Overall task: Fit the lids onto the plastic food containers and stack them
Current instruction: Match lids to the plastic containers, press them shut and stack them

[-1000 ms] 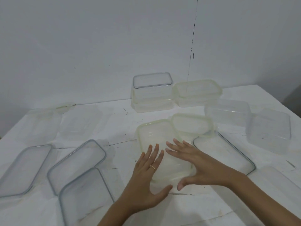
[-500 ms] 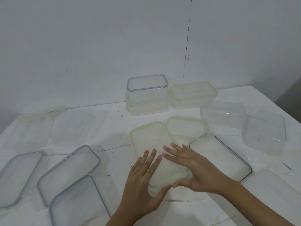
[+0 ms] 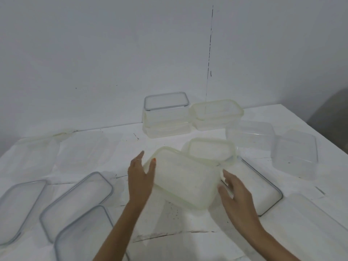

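At centre frame, container (image 3: 186, 178) with lid on, lifted off the table (image 3: 169, 223) and tilted; left hand (image 3: 140, 178) gripping its left end, right hand (image 3: 235, 194) curled round its right end. Upper centre: two stacks (image 3: 166, 117) begun, one more lidded box (image 3: 211, 150) just below them. Left to do, seemingly: two bare tubs (image 3: 295, 159) at right, loose lids (image 3: 75, 200) lower left.

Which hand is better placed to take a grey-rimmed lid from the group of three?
Probably the left hand: the three grey-rimmed lids lie on its side, beside its forearm. The right hand holds the container's far end.
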